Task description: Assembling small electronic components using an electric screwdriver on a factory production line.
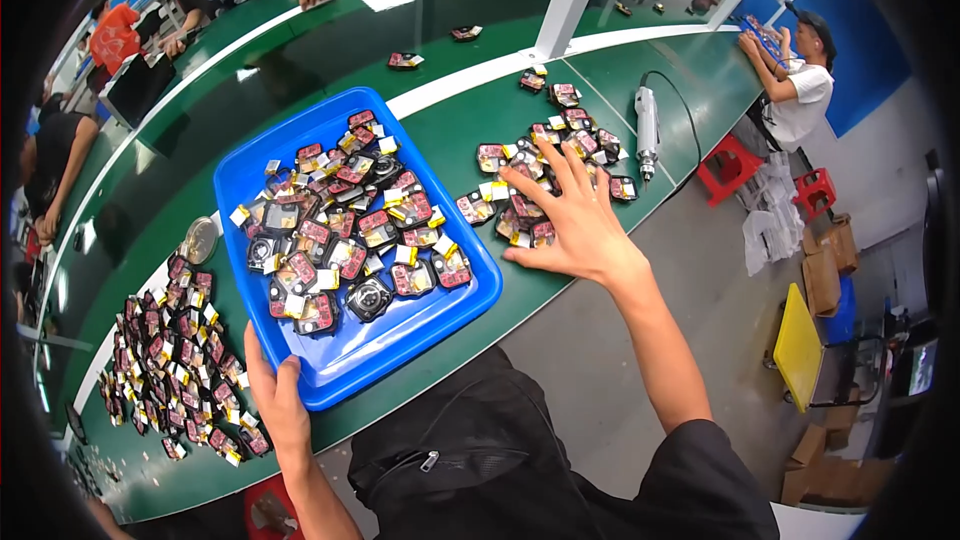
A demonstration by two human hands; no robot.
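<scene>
Many small modules (490, 157) lie under and around the splayed, unclenched right hand (585, 232) by the tabletop (440, 140)'s near edge; the left hand (280, 408) grasps the blue tray (355, 360)'s rim.

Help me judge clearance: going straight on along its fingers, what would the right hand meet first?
Probably the pile of small black-and-red modules: the right hand spreads over it, though whether it touches is unclear.

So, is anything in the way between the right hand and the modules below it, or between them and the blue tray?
Nothing visible blocks the right hand: it is spread right over the small modules. Between them and the blue tray, only the tray's raised right rim stands up.
</scene>
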